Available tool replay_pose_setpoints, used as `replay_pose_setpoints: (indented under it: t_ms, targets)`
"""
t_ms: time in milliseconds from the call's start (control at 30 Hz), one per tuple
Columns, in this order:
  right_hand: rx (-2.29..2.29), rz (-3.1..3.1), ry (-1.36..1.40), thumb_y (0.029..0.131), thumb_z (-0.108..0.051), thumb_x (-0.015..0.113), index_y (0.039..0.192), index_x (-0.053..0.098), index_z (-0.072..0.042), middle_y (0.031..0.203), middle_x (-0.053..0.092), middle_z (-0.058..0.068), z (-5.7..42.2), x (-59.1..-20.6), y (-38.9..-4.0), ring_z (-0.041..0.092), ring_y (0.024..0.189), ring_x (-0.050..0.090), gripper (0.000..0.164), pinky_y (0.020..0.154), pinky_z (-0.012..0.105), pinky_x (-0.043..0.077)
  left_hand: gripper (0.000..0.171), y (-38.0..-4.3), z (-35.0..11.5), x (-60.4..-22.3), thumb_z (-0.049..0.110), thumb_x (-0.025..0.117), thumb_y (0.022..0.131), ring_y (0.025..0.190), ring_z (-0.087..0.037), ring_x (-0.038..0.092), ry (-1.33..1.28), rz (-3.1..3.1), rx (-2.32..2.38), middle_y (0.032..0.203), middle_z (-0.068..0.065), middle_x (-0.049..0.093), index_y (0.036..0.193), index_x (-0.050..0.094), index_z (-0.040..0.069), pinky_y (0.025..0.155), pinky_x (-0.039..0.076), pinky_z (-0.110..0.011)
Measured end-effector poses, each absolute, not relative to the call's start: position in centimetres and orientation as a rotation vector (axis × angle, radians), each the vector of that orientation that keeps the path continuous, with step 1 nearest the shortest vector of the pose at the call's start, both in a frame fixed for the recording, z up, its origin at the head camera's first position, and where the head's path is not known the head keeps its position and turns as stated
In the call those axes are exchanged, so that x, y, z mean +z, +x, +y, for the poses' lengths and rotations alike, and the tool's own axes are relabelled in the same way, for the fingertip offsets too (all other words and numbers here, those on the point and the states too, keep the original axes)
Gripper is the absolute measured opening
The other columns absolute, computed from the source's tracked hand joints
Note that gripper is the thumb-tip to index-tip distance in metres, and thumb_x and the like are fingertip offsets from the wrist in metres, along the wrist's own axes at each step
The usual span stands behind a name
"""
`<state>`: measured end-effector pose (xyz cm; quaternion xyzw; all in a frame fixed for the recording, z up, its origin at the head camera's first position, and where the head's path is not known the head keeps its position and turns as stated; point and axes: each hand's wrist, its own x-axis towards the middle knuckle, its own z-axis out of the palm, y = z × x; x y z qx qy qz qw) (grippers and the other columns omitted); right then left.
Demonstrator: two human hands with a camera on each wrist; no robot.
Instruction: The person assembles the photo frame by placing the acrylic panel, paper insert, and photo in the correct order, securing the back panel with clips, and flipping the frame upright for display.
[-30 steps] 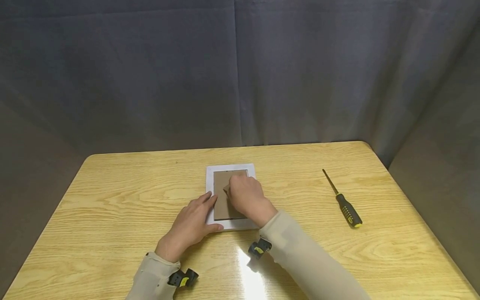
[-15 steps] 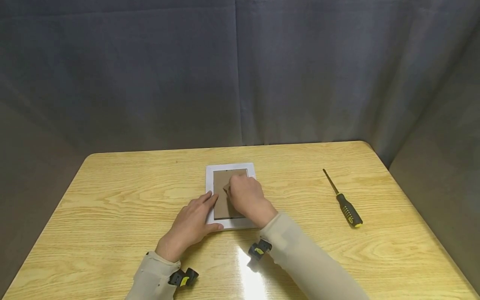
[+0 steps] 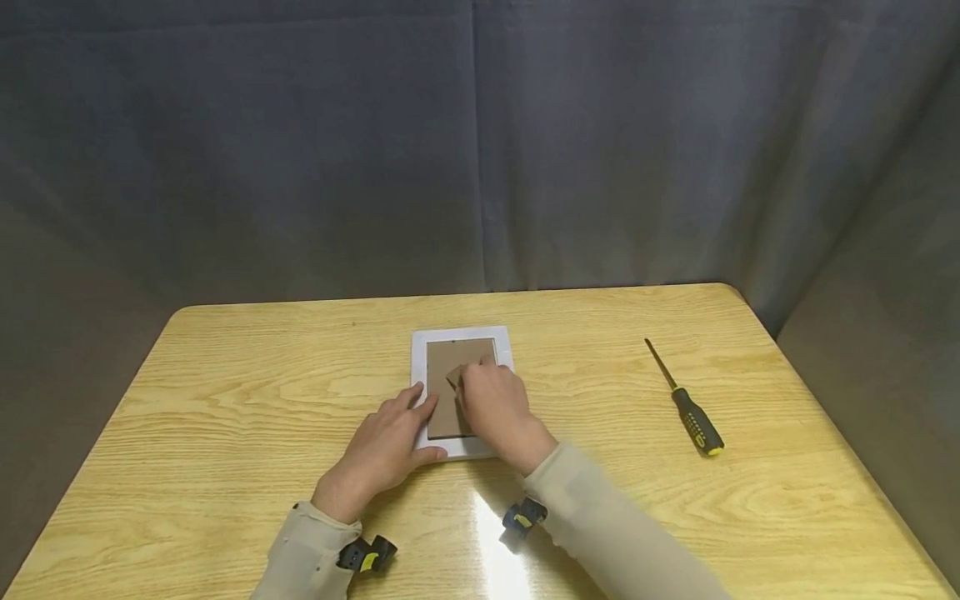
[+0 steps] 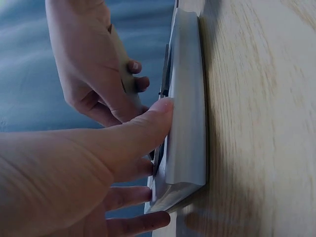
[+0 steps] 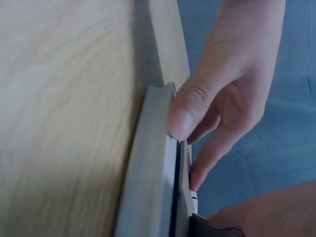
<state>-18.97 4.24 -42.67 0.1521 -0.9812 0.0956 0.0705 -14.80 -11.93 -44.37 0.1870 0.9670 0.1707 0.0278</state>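
Note:
A white photo frame (image 3: 461, 448) lies face down on the table, its brown backing board (image 3: 446, 352) upward. My left hand (image 3: 385, 442) rests on its lower left corner, thumb on the near edge and fingers fairly straight over the left side and the board's edge. My right hand (image 3: 497, 408) is over the board, pinching a flat brown stand leg (image 3: 455, 377) whose corner shows left of the fingers. In the left wrist view the stand leg (image 4: 120, 57) stands raised between thumb and fingers of the right hand (image 4: 91, 54).
A screwdriver (image 3: 696, 422) with a black and yellow handle lies at the right of the wooden table (image 3: 247, 400), its shaft pointing away. A dark grey curtain (image 3: 315, 167) hangs behind the table and along its sides.
My right hand has shifted slightly toward the near edge, and a finger now shows beyond its knuckles. The left hand's index finger has edged slightly; the frame and screwdriver stay put.

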Motion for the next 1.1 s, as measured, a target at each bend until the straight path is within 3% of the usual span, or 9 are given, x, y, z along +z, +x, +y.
replay_pose_setpoints:
  t_ms: [300,867,1100]
  targets:
    - [0.31,-2.856,0.422,0.084,-0.023,0.064,0.081,0.064,-0.01,0.079,0.058,0.01,4.4,-44.4,-18.2,0.025,0.064,0.058,0.013,0.05,0.038,0.052,0.078,-14.8,-12.0,-44.4,0.045,0.068,0.079,0.125,-0.039,0.043,0.601,2.979,0.51,0.149,-0.021,0.034,0.14,0.046,0.003,0.096,0.042,-0.052]
    - [0.363,-2.922,0.425,0.082,-0.024,0.065,0.081,0.067,-0.014,0.085,0.06,0.008,5.1,-44.4,-18.3,0.022,0.073,0.054,0.009,0.057,0.037,0.052,0.08,-14.7,-11.9,-44.4,0.047,0.069,0.077,0.124,-0.036,0.045,0.553,2.968,0.547,0.149,-0.018,0.035,0.142,0.046,0.007,0.094,0.043,-0.051]
    - [0.26,-2.859,0.515,0.079,-0.028,0.07,0.088,0.07,-0.014,0.082,0.061,0.006,5.3,-44.7,-18.5,0.023,0.072,0.053,0.017,0.061,0.035,0.047,0.08,-14.8,-12.0,-44.5,0.046,0.07,0.076,0.123,-0.037,0.046,0.549,2.976,0.555,0.149,-0.018,0.035,0.141,0.046,0.007,0.094,0.043,-0.051]
